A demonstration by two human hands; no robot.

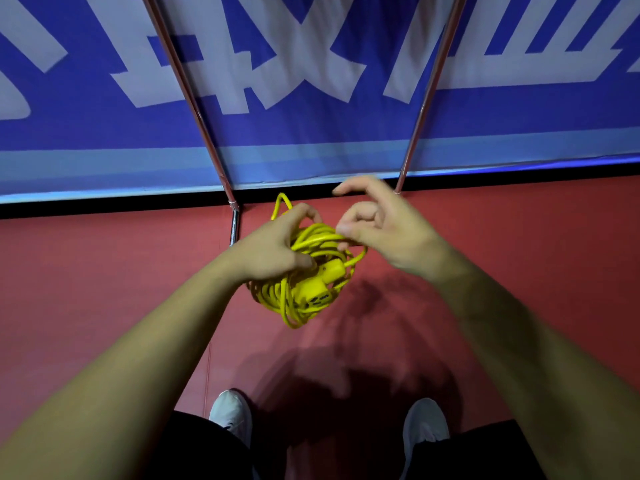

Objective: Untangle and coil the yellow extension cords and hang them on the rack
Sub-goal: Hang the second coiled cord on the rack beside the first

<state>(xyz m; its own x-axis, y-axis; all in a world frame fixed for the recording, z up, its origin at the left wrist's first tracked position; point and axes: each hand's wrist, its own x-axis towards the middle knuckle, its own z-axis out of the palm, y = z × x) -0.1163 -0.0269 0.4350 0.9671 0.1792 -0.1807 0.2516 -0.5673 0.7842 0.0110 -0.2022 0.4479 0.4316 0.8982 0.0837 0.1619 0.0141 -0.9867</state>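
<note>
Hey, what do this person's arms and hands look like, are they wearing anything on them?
The left hand and right hand are gloveless. The arms are bare right to the frame edge, with no sleeves, watch or bands. No rings show, though blur hides fine detail.

Cord bundle (304, 271) between both hands, above floor (104, 271), before banner (311, 133) and poles (194, 98).

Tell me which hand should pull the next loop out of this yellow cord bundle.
Probably the right hand: it pinches a top strand of the yellow cord bundle, while the left hand grips the bundle, holding it up.
</note>
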